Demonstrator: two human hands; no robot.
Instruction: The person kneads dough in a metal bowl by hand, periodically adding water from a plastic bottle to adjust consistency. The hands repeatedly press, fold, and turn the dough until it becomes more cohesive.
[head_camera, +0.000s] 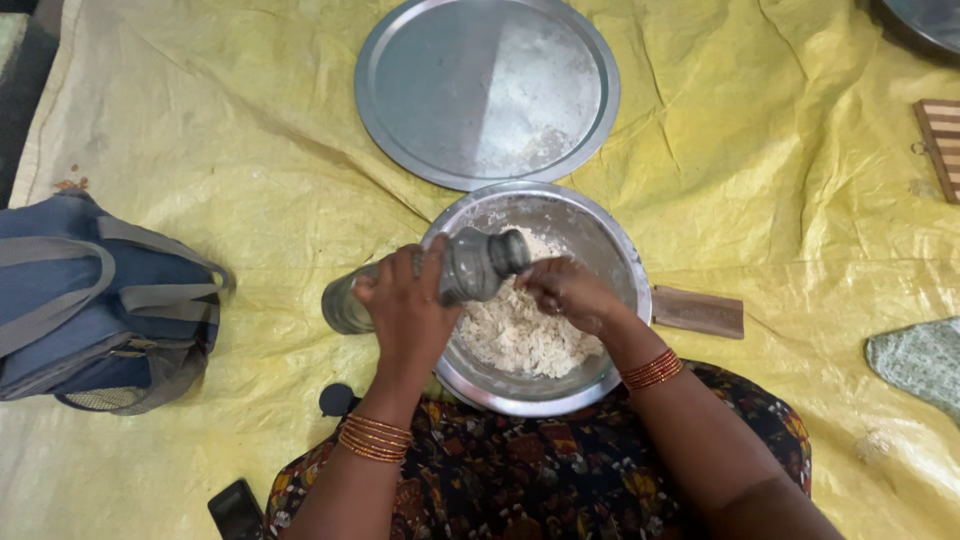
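A black phone (236, 508) and a black cap (338, 399) are seen nearest, approx. 7 o'clock of the steel bowl (628, 262). The clear bottle (440, 277) is gripped by the left hand (405, 310), fingers clamped round it, and tipped neck-first over the flour (520, 330) in the bowl. The right hand (565, 292) is sunk in the flour, fingers bunched together. A blue bag (95, 300) lies at 9 o'clock. A round steel plate (487, 90) is set at 12 o'clock, on the yellow sheet (250, 130).
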